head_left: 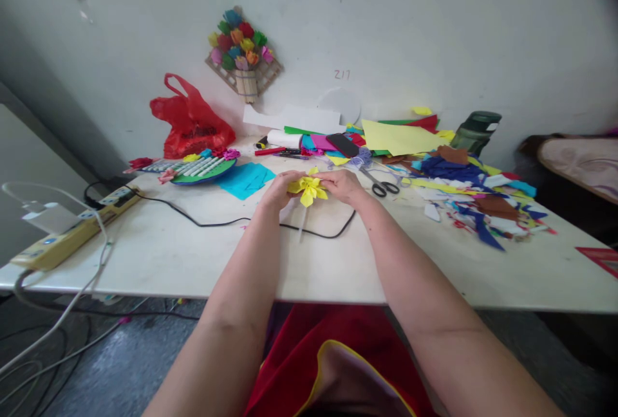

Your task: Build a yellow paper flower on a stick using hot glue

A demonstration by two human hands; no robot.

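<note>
A yellow paper flower (308, 189) is held above the white table (193, 256), between both my hands. My left hand (277, 189) pinches its left side with closed fingers. On the other side, my right hand (344, 185) grips it with curled fingers. A thin pale stem (302, 225) hangs down from the flower toward the table. A black cable (212, 222) loops across the table just below my hands.
Black scissors (381, 184) lie right of my right hand. Heaps of coloured paper scraps (473, 192) cover the right side, cyan sheets (246, 179) the left. A yellow power strip (72, 230), red bag (190, 120), dark bottle (476, 130) and wall bouquet (243, 50) stand around.
</note>
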